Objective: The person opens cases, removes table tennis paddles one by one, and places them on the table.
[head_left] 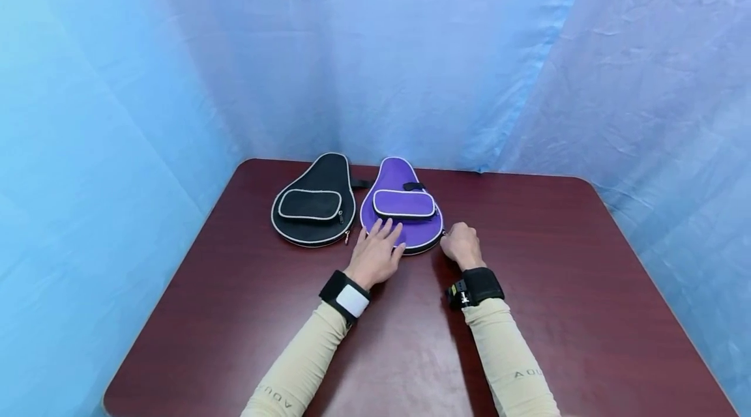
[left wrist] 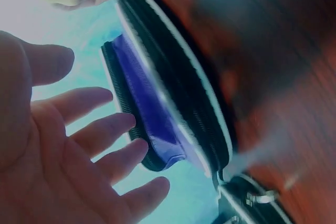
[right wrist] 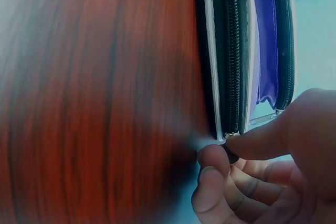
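Observation:
A purple table tennis paddle case with white piping lies on the table, its wide end towards me. On its face is a raised zipped pocket. My right hand is at the case's lower right edge, where thumb and forefinger pinch the zipper pull. The zipper's black teeth run closed along the side wall in the right wrist view. My left hand reaches over the lower left of the case with fingers spread, fingertips near the pocket.
Just left of the purple case lies a similar black paddle case, with its own pocket and zipper pulls. Both rest near the far edge of the dark red wooden table. Blue cloth hangs behind and along the sides.

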`<state>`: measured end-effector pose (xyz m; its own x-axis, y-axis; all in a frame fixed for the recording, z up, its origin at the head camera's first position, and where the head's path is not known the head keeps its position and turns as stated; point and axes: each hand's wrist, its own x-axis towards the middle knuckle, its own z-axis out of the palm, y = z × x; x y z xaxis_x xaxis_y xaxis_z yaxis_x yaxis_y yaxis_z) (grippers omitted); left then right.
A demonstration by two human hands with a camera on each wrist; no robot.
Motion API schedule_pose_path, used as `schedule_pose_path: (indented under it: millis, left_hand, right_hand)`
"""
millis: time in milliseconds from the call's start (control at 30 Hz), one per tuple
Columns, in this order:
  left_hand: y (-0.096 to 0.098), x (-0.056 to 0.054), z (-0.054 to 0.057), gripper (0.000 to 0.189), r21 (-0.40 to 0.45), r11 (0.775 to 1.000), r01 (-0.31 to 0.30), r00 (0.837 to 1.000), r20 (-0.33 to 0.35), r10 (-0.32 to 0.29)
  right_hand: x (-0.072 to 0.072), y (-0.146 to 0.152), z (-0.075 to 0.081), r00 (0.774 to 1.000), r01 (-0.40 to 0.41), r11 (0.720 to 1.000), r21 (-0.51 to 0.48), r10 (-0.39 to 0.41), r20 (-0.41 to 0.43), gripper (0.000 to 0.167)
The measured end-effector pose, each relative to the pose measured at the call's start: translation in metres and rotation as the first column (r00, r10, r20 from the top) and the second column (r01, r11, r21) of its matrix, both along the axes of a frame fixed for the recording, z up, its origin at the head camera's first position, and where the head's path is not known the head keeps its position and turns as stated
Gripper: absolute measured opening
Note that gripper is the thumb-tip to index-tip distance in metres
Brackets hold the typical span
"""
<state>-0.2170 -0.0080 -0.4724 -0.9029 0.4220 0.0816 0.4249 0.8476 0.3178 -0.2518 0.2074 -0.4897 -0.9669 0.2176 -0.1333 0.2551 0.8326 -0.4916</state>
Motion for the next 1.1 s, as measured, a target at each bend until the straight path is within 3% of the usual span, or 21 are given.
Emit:
schedule_pose_path:
  millis: [367,833,1100]
  left_hand:
    - [0.006,0.003,-0.013,0.048,-0.002,0.996,0.094,0.996,0.011,-0.094]
    - [0.006,0.009,-0.012,0.049,-0.117,0.99,0.075,0.997,0.035,-0.071]
    - [0.007,0.009,-0.009,0.051,-0.165,0.984,0.063,0.997,0.047,-0.056]
  right_hand:
    - [0.0,0.009,0.001,0.999,0.0,1.0,-0.013,0.0,-0.036,0.029]
    - [0.017,-0.009,0.004,0.999,-0.032,0.997,-0.063,0.033,0.011,0.035]
    - [0.035,-0.032,0.011,0.993,-0.117,0.982,-0.15,0.118,-0.004,0.032]
